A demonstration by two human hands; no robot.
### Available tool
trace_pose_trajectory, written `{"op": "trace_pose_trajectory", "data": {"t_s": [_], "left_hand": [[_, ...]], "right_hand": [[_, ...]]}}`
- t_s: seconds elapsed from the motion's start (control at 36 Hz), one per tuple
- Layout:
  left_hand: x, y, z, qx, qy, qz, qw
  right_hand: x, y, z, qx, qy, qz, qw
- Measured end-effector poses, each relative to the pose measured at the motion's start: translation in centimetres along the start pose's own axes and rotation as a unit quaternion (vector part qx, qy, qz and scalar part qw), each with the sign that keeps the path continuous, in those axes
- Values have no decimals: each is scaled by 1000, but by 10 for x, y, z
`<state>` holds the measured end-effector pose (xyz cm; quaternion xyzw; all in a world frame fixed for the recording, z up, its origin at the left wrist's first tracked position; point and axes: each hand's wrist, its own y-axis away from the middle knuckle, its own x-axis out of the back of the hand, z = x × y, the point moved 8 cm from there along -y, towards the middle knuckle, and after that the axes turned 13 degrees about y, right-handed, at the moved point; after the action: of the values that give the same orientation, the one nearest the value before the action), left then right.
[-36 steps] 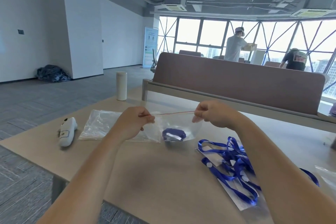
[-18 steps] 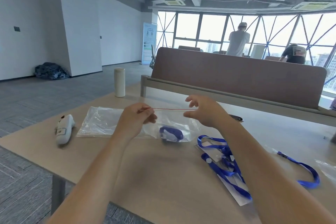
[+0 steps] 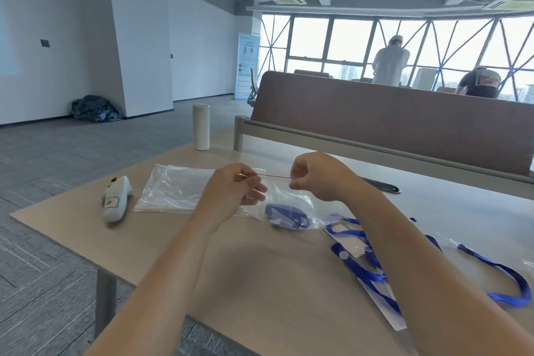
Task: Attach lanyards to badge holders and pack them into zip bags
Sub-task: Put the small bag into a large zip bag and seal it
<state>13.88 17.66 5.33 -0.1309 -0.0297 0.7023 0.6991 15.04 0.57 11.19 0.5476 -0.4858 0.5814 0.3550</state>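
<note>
A clear zip bag [image 3: 291, 196] with a red seal line hangs upright above the table, its lower part touching the top. Inside it lies a coiled blue lanyard with a badge holder [image 3: 286, 215]. My left hand [image 3: 231, 191] pinches the left end of the seal. My right hand [image 3: 316, 175] pinches the seal a short way to the right. A tangle of blue lanyards and clear badge holders [image 3: 364, 266] lies on the table under my right forearm, one strap [image 3: 508, 277] trailing to the right edge.
A stack of empty zip bags [image 3: 176, 188] lies flat to the left, beside a white handheld device [image 3: 115, 202]. A white bottle [image 3: 201, 126] stands at the far table corner. A brown partition [image 3: 390, 130] runs along the back. A dark flat object [image 3: 384, 185] lies near it.
My right hand let go of the seal's right end, opened, then moved left and now pinches the seal closer to my left hand. The view shifted slightly left.
</note>
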Motion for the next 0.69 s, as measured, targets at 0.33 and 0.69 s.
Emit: {"op": "trace_pose_trajectory", "data": {"t_s": [0.33,0.69], "left_hand": [[1,1,2,-47,-85,5,995],[7,7,4,-93,-157,53,982]], "right_hand": [[-12,-3,-26,34,-26,7,999],[-16,1,-38,54,-35,25,998]]}}
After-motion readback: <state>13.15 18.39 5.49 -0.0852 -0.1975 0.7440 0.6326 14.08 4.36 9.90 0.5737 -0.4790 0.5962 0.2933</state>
